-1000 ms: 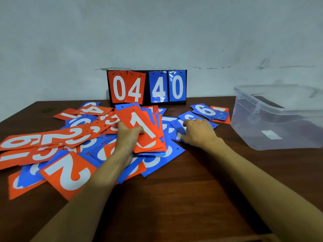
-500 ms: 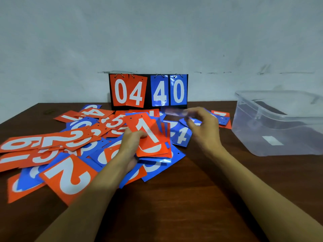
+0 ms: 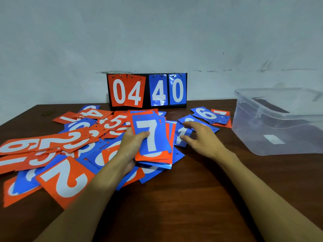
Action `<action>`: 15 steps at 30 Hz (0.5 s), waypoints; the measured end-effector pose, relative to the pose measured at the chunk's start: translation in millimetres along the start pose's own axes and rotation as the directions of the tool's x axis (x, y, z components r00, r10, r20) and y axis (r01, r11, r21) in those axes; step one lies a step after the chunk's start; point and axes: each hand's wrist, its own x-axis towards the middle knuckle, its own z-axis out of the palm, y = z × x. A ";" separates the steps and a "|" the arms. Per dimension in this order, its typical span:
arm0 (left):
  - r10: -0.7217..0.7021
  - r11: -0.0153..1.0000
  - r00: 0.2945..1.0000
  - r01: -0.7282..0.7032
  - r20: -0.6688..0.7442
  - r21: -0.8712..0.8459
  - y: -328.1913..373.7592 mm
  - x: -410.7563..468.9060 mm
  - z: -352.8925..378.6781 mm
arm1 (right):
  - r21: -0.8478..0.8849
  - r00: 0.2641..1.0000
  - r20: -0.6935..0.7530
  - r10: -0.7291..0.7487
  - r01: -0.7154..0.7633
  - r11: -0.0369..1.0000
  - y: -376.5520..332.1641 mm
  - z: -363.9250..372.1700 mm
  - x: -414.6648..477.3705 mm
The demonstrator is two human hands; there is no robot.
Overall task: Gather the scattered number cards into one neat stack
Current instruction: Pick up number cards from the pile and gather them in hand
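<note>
Orange and blue number cards lie scattered over the brown table (image 3: 174,206), most of them in a heap at the left (image 3: 52,151). My left hand (image 3: 131,145) grips a stack of cards (image 3: 153,137) from its left side, thumb on top; a blue 7 faces up on it. My right hand (image 3: 201,137) hovers just right of the stack with fingers loosely spread, over a blue 1 card (image 3: 180,138), holding nothing. A few more cards, among them a blue 6 (image 3: 206,114), lie at the back right.
A black flip scoreboard (image 3: 146,91) reading 04 40 stands against the wall at the back. A clear plastic tub (image 3: 279,123) sits at the right. Bare table wood stretches along the near edge.
My right hand laid a blue 7 card on top of the stack, covering the orange 1, then let go and drew back to the right.
</note>
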 end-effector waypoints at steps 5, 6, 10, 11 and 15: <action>-0.016 0.993 0.990 -0.001 -0.141 -0.120 2.4 6.8 -10.0 | -0.147 0.976 0.213 -0.037 0.070 0.987 7.5 -1.5 -3.8; -0.018 0.989 0.988 -0.005 -0.152 -0.148 3.8 6.9 -11.5 | -0.184 0.976 0.209 -0.053 0.093 0.979 6.5 -1.9 -3.3; -0.029 0.986 0.990 0.005 -0.140 -0.169 6.2 3.4 -13.4 | -0.250 0.980 0.162 -0.117 0.156 0.956 3.0 -9.4 -6.1; -0.019 0.988 0.991 -0.001 -0.129 -0.157 5.4 2.2 -13.2 | -0.251 0.986 0.122 -0.117 0.145 0.957 3.1 -11.9 -7.5; 0.001 0.996 0.995 -0.010 -0.095 -0.088 2.0 0.9 -10.4 | -0.203 0.961 -0.277 -0.002 -0.056 0.978 4.1 -20.6 -8.5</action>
